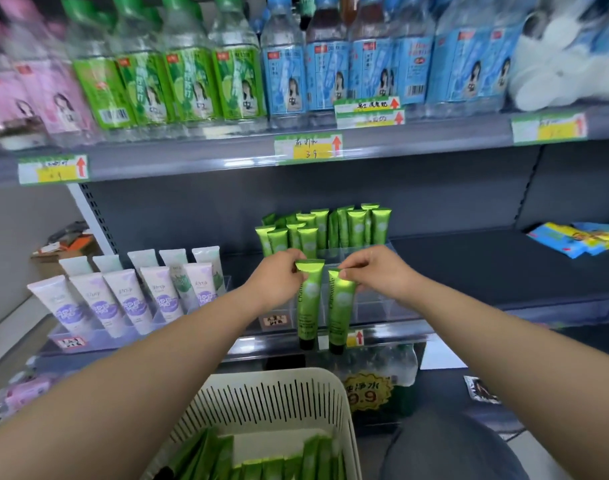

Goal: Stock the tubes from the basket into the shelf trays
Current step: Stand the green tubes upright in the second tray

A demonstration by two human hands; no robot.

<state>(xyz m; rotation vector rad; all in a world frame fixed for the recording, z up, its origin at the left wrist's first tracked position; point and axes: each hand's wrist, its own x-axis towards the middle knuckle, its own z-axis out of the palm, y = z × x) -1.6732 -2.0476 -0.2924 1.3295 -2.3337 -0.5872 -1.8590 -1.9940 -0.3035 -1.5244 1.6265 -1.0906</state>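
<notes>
Both hands engaged. Left hand pinches the crimped top of one green tube; right hand pinches the crimp of a second green tube. Both hang cap-down, side by side, in front of the clear tray on the shelf, not yet seated. Rear rows already filled, crimps up. Judgement: raise both over the tray's front wall, lower caps-first into the free front space, keep them upright to match the rows behind, and let go only once the caps rest on the tray floor. Basket below holds more tubes.
</notes>
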